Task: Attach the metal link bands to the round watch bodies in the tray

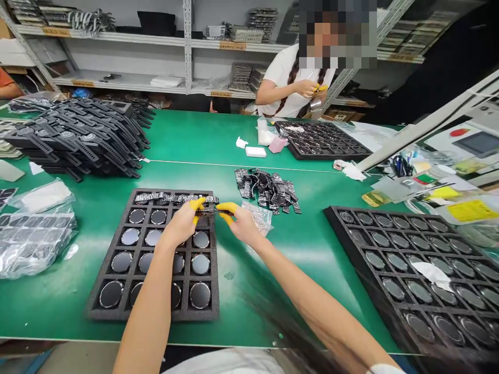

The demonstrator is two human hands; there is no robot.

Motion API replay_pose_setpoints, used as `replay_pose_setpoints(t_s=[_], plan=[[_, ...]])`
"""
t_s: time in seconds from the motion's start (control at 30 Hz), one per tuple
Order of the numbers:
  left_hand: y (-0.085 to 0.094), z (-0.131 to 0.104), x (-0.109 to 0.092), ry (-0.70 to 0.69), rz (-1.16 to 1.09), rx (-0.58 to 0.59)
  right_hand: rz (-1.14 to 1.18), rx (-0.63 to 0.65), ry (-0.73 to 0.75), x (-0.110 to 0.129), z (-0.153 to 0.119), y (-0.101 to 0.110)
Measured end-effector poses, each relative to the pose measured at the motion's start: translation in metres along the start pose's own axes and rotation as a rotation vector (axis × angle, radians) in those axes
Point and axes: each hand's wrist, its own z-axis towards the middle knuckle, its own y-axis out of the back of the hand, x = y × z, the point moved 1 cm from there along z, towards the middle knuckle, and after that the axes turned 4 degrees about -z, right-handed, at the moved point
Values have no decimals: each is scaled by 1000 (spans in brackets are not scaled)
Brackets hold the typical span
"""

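Observation:
Yellow covers sit on the fingertips of both my hands. My left hand [184, 221] pinches one side of a small dark watch part, above the upper right of a black foam tray [212, 306]. On the part's other side, my right hand [237, 221] has its fingers closed on it. Round watch faces [200, 264] fill many of the tray's compartments, and dark metal bands [156, 197] lie along its top row. A heap of dark link bands [267, 189] rests to the right, with a clear bag of small pins [257, 218] just below it.
Black straps [86, 135] are piled at the left, above plastic-wrapped parts [39, 239]. Another foam tray of watch faces [331, 215] stands at the right. Across the table, a person [284, 78] works behind a further tray [323, 140]. Shelves [117, 36] line the back.

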Motion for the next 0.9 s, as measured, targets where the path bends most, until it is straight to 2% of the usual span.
replay_pose_setpoints(t_s=[0.07,0.13,0.23,0.33,0.4,0.43,0.53,0.6,0.77,0.9], plan=[[9,-3,6,40,160,46,-115,61,188,-6,9,-7],[12,-5,8,77,255,96,-170,140,288,-10,11,-11],[9,-6,4,115,348,108,-221,196,319,-8,6,-9],[5,-5,-1,132,428,100,-269,258,316,-4,4,5],[5,-3,-3,93,422,26,-375,226,210,-6,11,22],[5,-2,-4,63,398,-42,-480,179,79,-9,16,32],[4,2,-5,-24,286,-252,-822,10,-451,-26,34,61],[1,3,-6,-81,215,-293,-913,-26,-668,-36,42,73],[-8,5,-3,-149,101,-255,-825,-46,-761,-46,52,86],[-12,6,-2,-164,49,-249,-669,-160,-711,-23,66,111]])
